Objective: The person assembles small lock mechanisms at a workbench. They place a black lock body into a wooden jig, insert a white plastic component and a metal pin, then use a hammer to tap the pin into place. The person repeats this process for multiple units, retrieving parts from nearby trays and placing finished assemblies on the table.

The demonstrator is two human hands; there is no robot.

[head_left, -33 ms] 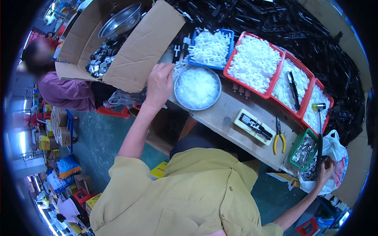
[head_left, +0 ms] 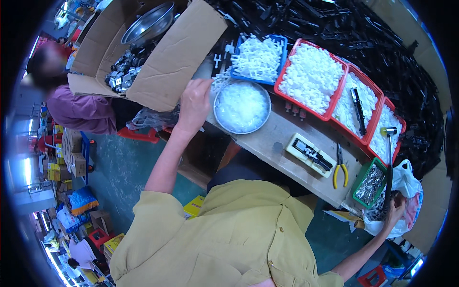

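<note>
Head camera looked down as the left hand [head_left: 193, 103] reached across the wooden bench [head_left: 282, 141], fingers curled at the edge of a cardboard flap [head_left: 177, 62]; whether it gripped anything could not be told. Just right of that hand sat a round metal bowl of white plastic parts [head_left: 242, 106]. The right hand [head_left: 396, 210], low at the bench's end, was closed around the handle of a hammer [head_left: 388, 165], beside a green basket of metal pieces [head_left: 369, 184] and a white plastic bag [head_left: 406, 184]. Yellow-handled pliers [head_left: 339, 165] lay left of the basket.
</note>
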